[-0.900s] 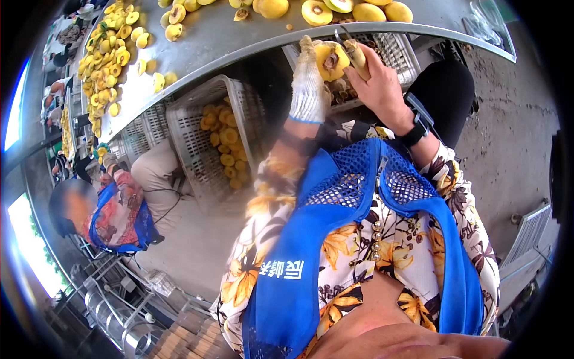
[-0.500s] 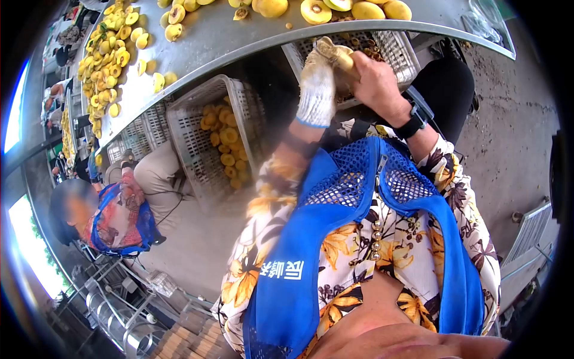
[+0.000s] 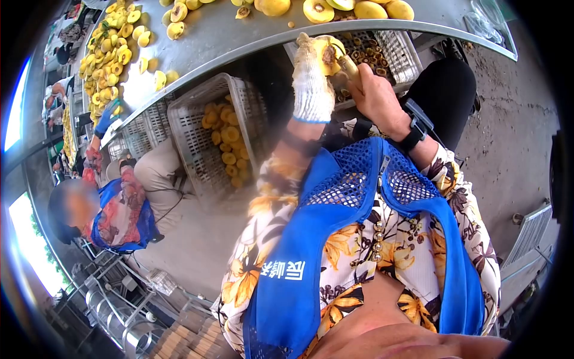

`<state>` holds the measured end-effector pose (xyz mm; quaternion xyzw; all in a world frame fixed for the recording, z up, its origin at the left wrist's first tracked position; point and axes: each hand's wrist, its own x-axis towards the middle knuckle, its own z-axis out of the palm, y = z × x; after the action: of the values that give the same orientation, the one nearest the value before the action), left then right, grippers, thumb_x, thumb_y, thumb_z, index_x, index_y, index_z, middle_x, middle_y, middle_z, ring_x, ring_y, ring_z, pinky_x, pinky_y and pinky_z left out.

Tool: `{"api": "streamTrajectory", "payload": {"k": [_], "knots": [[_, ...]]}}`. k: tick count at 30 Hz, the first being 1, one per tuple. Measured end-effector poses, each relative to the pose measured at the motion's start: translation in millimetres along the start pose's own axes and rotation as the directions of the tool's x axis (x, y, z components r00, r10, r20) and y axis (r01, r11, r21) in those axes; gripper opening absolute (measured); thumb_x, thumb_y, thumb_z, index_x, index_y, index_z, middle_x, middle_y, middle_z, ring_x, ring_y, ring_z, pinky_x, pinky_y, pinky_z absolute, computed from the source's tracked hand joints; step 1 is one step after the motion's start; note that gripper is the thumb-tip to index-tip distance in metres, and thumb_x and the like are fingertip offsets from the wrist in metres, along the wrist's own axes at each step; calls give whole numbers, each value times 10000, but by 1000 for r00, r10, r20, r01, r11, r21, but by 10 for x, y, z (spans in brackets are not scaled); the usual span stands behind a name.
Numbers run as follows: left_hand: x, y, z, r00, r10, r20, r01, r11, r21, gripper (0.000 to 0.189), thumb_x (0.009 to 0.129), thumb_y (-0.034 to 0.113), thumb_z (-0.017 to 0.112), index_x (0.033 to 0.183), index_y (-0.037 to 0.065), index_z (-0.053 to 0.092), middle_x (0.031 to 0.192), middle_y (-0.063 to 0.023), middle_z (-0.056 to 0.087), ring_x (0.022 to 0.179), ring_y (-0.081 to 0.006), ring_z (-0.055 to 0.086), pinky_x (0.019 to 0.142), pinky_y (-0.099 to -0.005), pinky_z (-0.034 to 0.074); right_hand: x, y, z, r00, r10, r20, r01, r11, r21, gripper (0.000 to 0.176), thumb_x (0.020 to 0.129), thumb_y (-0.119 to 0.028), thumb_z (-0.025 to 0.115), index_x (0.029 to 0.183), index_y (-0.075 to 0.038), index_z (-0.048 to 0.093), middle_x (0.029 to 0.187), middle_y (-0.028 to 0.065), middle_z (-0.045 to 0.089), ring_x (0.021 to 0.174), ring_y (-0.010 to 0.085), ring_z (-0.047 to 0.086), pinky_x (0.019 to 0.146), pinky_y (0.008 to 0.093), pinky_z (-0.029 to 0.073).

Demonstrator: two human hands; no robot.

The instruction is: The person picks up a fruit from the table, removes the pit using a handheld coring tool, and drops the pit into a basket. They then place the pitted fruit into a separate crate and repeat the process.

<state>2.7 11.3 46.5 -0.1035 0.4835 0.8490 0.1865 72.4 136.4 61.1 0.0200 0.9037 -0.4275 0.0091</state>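
My left hand (image 3: 312,81), in a white knit glove with a soiled finger area, is closed around a yellow peach half (image 3: 329,49). The cut face of the half shows, with a brown hollow at its middle. In my bare right hand (image 3: 378,99) is a pitting knife (image 3: 347,66) with a pale handle. Its thin curved metal end touches the peach half. Both hands are just in front of the table edge, above a white crate (image 3: 412,60) that holds brown pits and scraps.
Peach halves (image 3: 107,66) are heaped on the metal table (image 3: 215,36), and more lie along its far side. A white crate (image 3: 182,128) of peach halves (image 3: 227,140) stands below to the left. Beyond it sits a co-worker (image 3: 122,209) whose blue-gloved hand (image 3: 107,116) is at the table.
My left hand has turned, so the peach half's cut face now shows. The knife's curved end has come into view against it. The co-worker's gloved hand has appeared at the table.
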Motion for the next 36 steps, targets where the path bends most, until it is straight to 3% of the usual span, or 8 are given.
{"api": "streamTrajectory", "payload": {"k": [8, 11, 15, 18, 23, 25, 28, 36], "knots": [[189, -348, -159, 998, 56, -39, -53, 995, 83, 379, 928, 454, 447, 982, 113, 603, 829, -17, 604, 667, -136, 564, 525, -251, 445, 11, -18, 77, 994, 96, 58, -96, 995, 4, 187, 800, -53, 544, 897, 18, 401, 688, 274, 556, 711, 460, 549, 595, 509, 417], [213, -369, -184, 958, 278, 65, -286, 945, 159, 326, 936, 364, 450, 976, 79, 601, 819, -30, 607, 637, -131, 566, 532, -238, 443, -30, -3, 107, 994, 63, 87, -65, 997, 29, 193, 794, -59, 544, 890, 26, 399, 697, 281, 554, 726, 466, 548, 598, 504, 419], [198, -117, -206, 711, 560, 425, -671, 361, 647, 296, 921, 285, 474, 988, 28, 607, 867, -50, 623, 718, -129, 579, 585, -240, 456, -79, 17, 109, 987, 36, 157, -47, 996, 69, 189, 796, -72, 548, 894, 33, 425, 715, 286, 559, 746, 467, 550, 606, 481, 434], [134, -148, -234, 907, 345, 241, -420, 783, 458, 352, 907, 341, 526, 1023, 19, 611, 926, -63, 628, 800, -117, 580, 646, -249, 464, -130, -12, 102, 992, -45, 114, 37, 997, 72, 200, 805, -101, 565, 903, 42, 464, 701, 268, 563, 704, 426, 579, 605, 448, 450], [-197, 48, 126, 817, 555, 159, -518, 583, 626, 310, 900, 336, 566, 927, 29, 603, 813, -83, 628, 650, -161, 585, 552, -265, 469, -134, -168, 86, 976, 174, 131, -206, 936, 286, 209, 823, -132, 573, 903, 47, 500, 653, 184, 563, 606, 266, 586, 579, 389, 460], [-185, 7, 51, 919, 389, 71, -385, 840, 382, 283, 879, 315, 594, 884, 32, 586, 763, -102, 615, 592, -200, 584, 515, -294, 476, -177, -191, 137, 985, 109, 133, -147, 934, 325, 185, 832, -112, 552, 928, 35, 492, 626, 128, 552, 540, 188, 554, 515, 352, 457], [-23, -86, -102, 999, -37, -7, 36, 991, -125, 293, 851, 317, 628, 874, 32, 566, 706, -116, 597, 552, -232, 576, 473, -327, 476, -156, -363, -28, 825, 270, 497, -532, 670, 519, 170, 841, -74, 506, 989, 1, 471, 611, 52, 520, 446, 112, 489, 412, 267, 412], [-39, -15, 25, 1000, -1, -11, 1, 999, 51, 336, 889, 358, 560, 864, 23, 563, 659, -105, 591, 545, -199, 570, 480, -296, 456, -165, -352, -53, 718, 224, 658, -676, 450, 584, 142, 843, -38, 475, 980, -33, 436, 606, -1, 441, 404, 45, 384, 372, 210, 355]]}}
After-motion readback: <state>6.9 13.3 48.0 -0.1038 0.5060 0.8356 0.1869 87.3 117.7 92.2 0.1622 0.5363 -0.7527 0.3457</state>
